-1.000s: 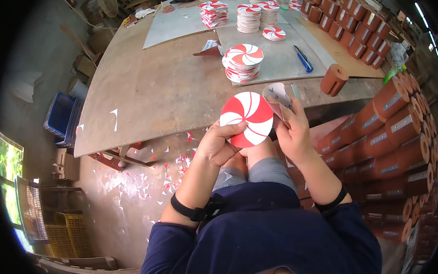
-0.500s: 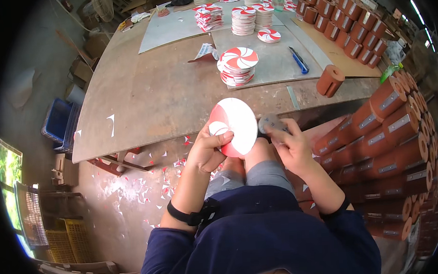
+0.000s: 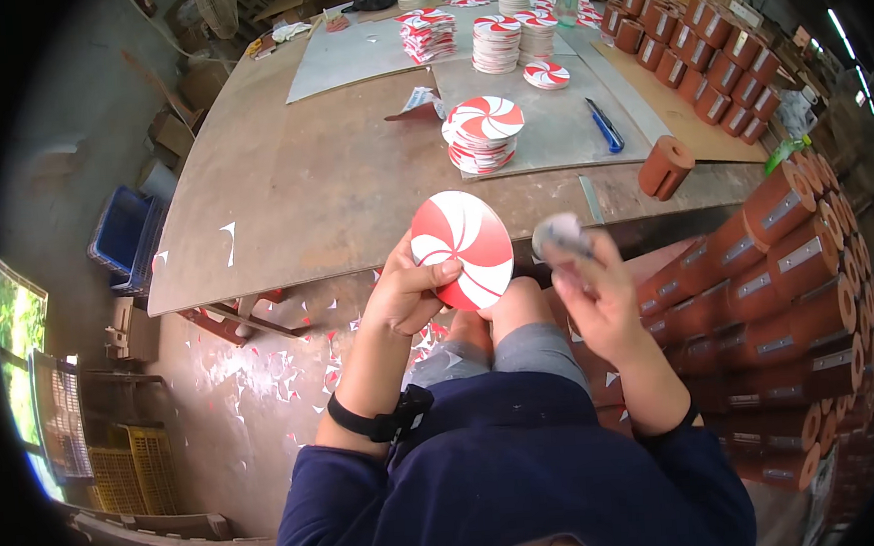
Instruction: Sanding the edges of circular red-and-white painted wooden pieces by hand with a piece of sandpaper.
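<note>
**Hold the disc firm, work its edge lightly**

At the left, small red and white scraps [image 3: 281, 378] litter the floor, and a thin white offcut [image 3: 229, 243] lies on the table [image 3: 297, 196]. The left hand [image 3: 403, 290] is closed on the rim of a striped disc [image 3: 475, 236], thumb flat on the printed face; the fingers behind it are mostly hidden. The disc is tilted above the lap, just short of the table's near edge, with its right-hand rim free. That grip looks sound: the thumb presses well in from the free rim, so the disc should not twist under a rubbing stroke.

Beyond the disc, a short stack of similar discs [image 3: 483, 150] stands on the table, a little uneven.

The right hand [image 3: 601, 298] is partly curled around a small folded piece of paper [image 3: 557, 234], probably sandpaper. It is blurred, so I cannot tell exactly how the fingers pinch it. The paper is near the disc but apart from it. For a clean edge, short, even strokes seem best, angled away from the print, with the disc turned a little between passes.

Further right, a blue knife [image 3: 605, 126] and a single brown roll [image 3: 666, 167] are on the table, safely clear of both hands.
</note>
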Available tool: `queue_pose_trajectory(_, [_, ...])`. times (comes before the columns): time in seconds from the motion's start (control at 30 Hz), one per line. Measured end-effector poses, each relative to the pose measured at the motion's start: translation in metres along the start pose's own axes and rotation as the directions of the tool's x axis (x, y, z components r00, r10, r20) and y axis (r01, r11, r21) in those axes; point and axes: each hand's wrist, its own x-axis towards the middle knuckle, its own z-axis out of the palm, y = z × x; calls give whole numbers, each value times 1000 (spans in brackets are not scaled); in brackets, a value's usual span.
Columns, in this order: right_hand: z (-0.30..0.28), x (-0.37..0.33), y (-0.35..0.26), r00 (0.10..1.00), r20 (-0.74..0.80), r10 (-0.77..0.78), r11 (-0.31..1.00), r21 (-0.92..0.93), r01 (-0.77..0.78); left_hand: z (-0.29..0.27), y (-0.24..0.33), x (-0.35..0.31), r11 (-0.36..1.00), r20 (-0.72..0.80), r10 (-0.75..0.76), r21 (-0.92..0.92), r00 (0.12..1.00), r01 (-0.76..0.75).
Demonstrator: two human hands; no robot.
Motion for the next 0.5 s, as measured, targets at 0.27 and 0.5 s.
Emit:
queue_pose_trajectory(0.27, [15,-4,-1,974,108,-199,961,-171,216,-4,2,1,1000,-94,23,6,995,-23])
queue_pose_trajectory(0.5, [2,19,-11,982,-51,-182,978,-110,176,3,0,2,993,60,-72,-86,996,77])
